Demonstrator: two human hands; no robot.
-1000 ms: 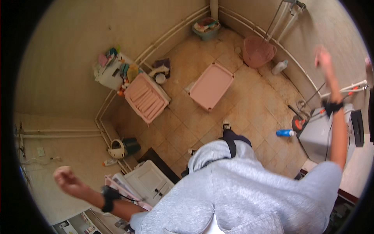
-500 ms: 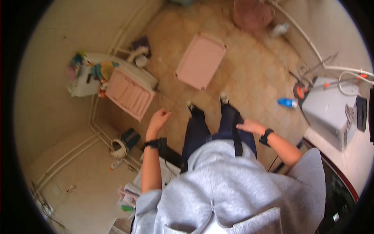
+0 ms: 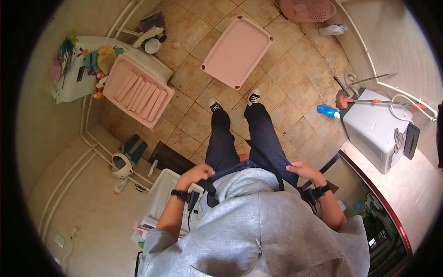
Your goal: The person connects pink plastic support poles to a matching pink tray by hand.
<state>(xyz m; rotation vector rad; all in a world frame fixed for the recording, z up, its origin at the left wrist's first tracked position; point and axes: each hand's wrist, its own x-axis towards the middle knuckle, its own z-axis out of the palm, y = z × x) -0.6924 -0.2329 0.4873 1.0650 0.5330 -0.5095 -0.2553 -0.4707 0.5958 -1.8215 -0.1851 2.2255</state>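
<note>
pulled in closer to me, my left hand (image 3: 197, 175) curls its fingers, grip i can't tell; my right hand (image 3: 305, 170) pinches my dark trousers (image 3: 264, 125).

A pink panel (image 3: 237, 53) blocks ahead; tiled floor (image 3: 295, 94) (by the blue bottle (image 3: 326, 111)) lies open.

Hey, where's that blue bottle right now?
In the head view, the blue bottle is on the tiled floor toward the right, beside the round brush head and just left of the large gray box-shaped unit.
</note>
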